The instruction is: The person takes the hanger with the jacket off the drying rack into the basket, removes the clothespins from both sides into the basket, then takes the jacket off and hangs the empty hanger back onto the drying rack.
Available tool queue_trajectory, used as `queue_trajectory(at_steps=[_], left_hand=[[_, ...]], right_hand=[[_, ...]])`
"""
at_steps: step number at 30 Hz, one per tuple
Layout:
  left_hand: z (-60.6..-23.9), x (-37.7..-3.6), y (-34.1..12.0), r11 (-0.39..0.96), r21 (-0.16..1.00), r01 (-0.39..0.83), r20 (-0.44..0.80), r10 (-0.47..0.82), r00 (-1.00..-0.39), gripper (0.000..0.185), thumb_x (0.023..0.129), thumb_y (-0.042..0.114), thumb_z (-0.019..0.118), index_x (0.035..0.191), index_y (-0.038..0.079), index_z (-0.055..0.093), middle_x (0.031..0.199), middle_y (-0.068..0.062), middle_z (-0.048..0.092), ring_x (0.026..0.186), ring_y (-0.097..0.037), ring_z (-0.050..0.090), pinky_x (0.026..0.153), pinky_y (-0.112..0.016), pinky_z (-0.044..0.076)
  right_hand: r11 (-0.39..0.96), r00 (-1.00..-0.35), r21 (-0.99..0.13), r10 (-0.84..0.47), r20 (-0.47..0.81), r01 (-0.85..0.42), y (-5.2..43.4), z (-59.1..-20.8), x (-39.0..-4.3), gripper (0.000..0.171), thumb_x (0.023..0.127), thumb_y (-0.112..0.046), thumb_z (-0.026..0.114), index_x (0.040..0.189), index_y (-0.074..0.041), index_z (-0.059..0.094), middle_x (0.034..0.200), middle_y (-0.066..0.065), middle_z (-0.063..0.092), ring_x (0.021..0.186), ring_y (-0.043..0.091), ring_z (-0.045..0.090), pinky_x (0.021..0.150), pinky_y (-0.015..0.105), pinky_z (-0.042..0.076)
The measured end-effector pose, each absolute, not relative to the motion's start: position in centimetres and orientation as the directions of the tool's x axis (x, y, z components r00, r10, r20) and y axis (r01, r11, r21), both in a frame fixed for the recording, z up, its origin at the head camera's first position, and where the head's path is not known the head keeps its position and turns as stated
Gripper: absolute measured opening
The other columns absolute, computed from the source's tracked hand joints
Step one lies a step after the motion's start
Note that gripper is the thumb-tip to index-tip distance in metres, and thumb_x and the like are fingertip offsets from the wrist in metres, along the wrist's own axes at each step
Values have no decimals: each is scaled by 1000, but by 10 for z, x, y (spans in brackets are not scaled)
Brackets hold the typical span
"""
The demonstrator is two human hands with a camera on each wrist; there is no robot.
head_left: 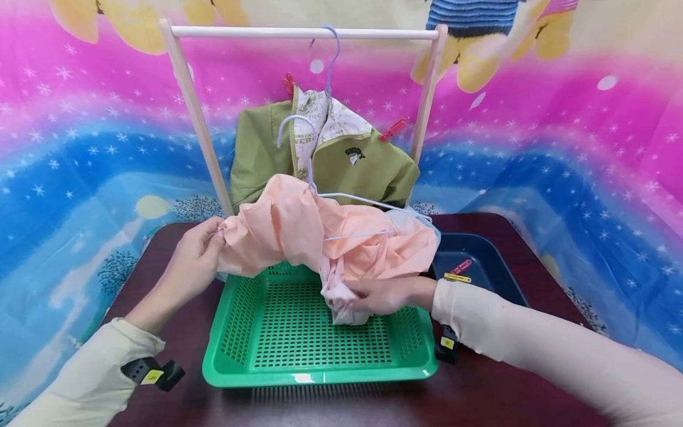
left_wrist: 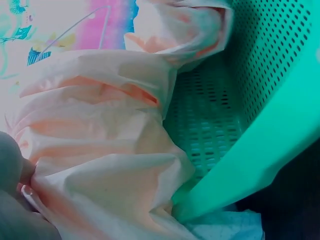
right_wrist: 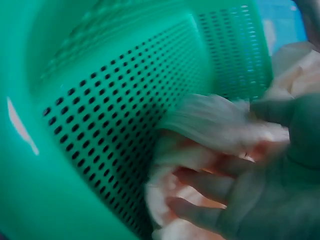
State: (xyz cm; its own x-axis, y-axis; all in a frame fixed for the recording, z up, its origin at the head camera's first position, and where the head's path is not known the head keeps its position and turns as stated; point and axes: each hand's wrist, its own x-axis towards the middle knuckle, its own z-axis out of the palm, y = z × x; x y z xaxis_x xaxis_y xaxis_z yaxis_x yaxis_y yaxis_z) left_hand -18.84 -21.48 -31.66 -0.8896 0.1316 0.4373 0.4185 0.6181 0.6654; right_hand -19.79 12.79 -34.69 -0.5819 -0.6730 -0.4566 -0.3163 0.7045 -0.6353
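Note:
A peach garment [head_left: 288,225] with a pale hanger [head_left: 368,200] in it is spread above a green perforated basket [head_left: 320,376]. The hanger's hook stands up in front of the green jacket. At the garment's left end, my left hand [head_left: 194,255] pinches the gathered cloth between thumb and fingers. My right hand [head_left: 381,295] holds a bunched, paler pink part of the garment over the basket's middle. In the right wrist view, the fingers [right_wrist: 200,215] of that hand curl at the bunched cloth [right_wrist: 200,130], which is blurred.
Behind the basket, a wooden rack [head_left: 304,32] carries a green jacket [head_left: 352,172] on a hanger, with red clothespins [head_left: 393,129] at its collar and shoulder. On the right, a dark blue tray [head_left: 496,267] holds pink and yellow clothespins [head_left: 457,277]. Everything stands on a dark red table [head_left: 176,356].

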Motion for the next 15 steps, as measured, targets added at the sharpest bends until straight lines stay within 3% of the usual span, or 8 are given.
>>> queue_trajectory(at_steps=[2,5,7,8,11,15], left_hand=[[-316,-187,-214,630,660,409,418,143,-897,22,106,8,43,99,5,63,71,-2,46,58,-8,38,53,-29,34],[-314,-186,-214,641,655,401,402,155,-903,23,106,9,42,98,6,63,70,-2,45,55,-8,37,52,-30,34],[-313,-186,-214,644,652,401,398,160,-903,23,106,9,41,95,7,61,69,-2,44,54,-8,35,50,-30,34],[-312,-186,-214,645,650,402,397,163,-903,23,107,10,41,94,7,61,69,-1,43,53,-8,35,50,-30,34],[-313,-186,-215,640,655,402,383,177,-907,24,107,11,40,92,7,58,68,-1,42,52,-8,34,48,-29,33],[-314,-185,-213,640,660,393,365,185,-913,24,107,11,41,92,7,58,69,-1,44,53,-8,35,48,-29,34]], right_hand=[[733,-524,-576,-671,-524,-363,126,-350,-196,33,106,-28,51,136,-14,53,119,-1,55,111,11,51,94,27,40],[755,-414,-513,-654,-633,-409,123,-353,-193,22,105,-38,52,115,-19,57,100,-4,51,96,9,51,84,24,38],[764,-362,-481,-634,-683,-430,120,-356,-191,23,105,-40,51,114,-20,56,99,-4,50,95,9,50,83,24,38],[775,-349,-460,-615,-707,-434,119,-356,-190,28,105,-42,51,124,-22,56,106,-6,52,102,6,50,87,23,39],[797,-349,-414,-577,-739,-441,117,-357,-188,38,104,-45,51,137,-26,51,115,-9,53,113,5,48,95,23,38],[809,-425,-412,-576,-698,-420,117,-355,-186,38,104,-44,53,134,-20,55,103,-7,52,100,7,50,86,26,40]])
